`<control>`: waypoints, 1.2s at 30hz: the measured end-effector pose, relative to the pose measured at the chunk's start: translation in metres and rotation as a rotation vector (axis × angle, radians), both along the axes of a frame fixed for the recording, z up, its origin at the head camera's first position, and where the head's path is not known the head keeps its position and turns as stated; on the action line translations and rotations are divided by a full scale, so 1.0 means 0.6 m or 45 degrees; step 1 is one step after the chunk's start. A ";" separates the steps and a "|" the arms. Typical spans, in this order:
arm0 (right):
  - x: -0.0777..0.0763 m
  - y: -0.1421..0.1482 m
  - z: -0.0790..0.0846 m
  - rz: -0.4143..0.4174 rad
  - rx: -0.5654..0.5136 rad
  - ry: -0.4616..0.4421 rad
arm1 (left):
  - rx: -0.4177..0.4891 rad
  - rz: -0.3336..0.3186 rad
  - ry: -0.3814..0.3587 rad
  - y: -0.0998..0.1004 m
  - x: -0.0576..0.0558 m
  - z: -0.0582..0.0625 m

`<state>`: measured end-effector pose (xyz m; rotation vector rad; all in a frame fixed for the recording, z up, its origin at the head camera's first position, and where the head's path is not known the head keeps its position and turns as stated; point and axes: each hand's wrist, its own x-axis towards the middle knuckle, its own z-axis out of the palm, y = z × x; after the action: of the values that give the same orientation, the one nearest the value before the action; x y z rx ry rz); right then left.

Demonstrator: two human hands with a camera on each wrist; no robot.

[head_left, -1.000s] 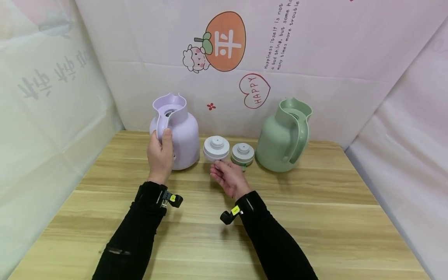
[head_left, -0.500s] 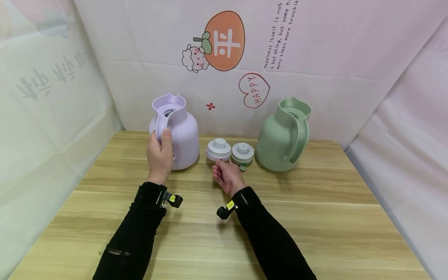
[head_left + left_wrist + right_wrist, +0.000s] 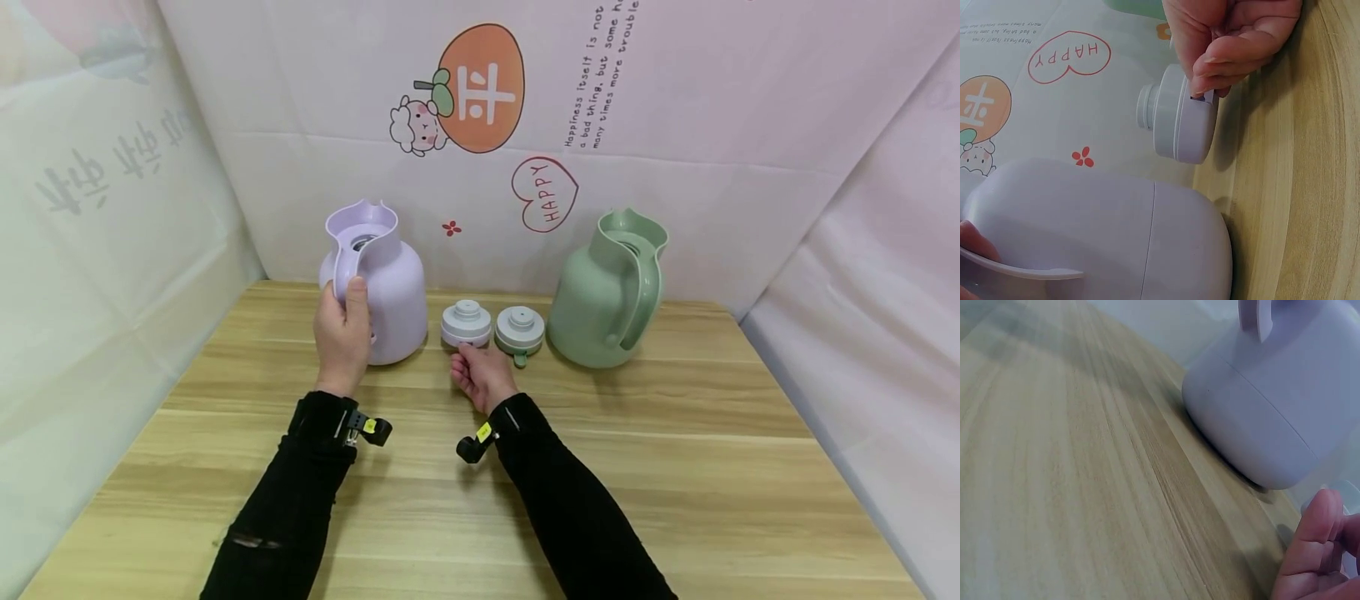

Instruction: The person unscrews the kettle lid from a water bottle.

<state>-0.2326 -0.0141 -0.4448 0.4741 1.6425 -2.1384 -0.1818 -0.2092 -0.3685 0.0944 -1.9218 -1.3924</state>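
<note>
My left hand [image 3: 342, 342] grips the handle of a lilac thermos jug [image 3: 397, 296], which stands upright at the back left of the table with its mouth uncovered. To the jug's right is a lilac-and-grey lid [image 3: 467, 321], turned stopper side up. My right hand [image 3: 486, 375] pinches the small tab at the lid's near edge. In the left wrist view, thumb and fingers meet at the tab of the lid [image 3: 1188, 125], low at the table surface. The right wrist view shows fingers [image 3: 1313, 544] beside the lilac jug [image 3: 1272, 394], with the lid mostly hidden.
A second grey lid with a green tab [image 3: 520, 329] lies stopper side up just right of the lilac one. Beyond it stands a green thermos jug [image 3: 596, 308], its mouth uncovered. A printed cloth [image 3: 337, 167] hangs behind the wooden table [image 3: 675, 467].
The lilac lid has come down lower toward the table in my right hand. My right wrist and forearm have shifted left and forward. The left hand has stayed on the jug's handle.
</note>
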 end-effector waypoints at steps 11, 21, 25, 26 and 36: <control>-0.003 -0.005 0.003 -0.029 0.023 -0.056 | -0.008 -0.012 -0.016 0.000 -0.001 0.000; 0.002 -0.012 0.005 -0.021 0.003 -0.028 | -0.020 0.005 -0.015 -0.002 0.000 -0.001; 0.002 -0.014 0.002 -0.011 0.009 -0.024 | -0.015 0.004 -0.010 -0.002 0.000 -0.002; 0.002 -0.015 0.002 -0.004 0.010 -0.023 | -0.013 0.003 -0.010 -0.001 0.000 -0.002; 0.001 -0.016 0.003 0.034 0.056 -0.020 | -0.036 0.001 -0.041 -0.002 0.000 -0.002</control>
<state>-0.2320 -0.0237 -0.4428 0.4785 1.6806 -2.0783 -0.1820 -0.2104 -0.3695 0.1047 -1.9675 -1.3706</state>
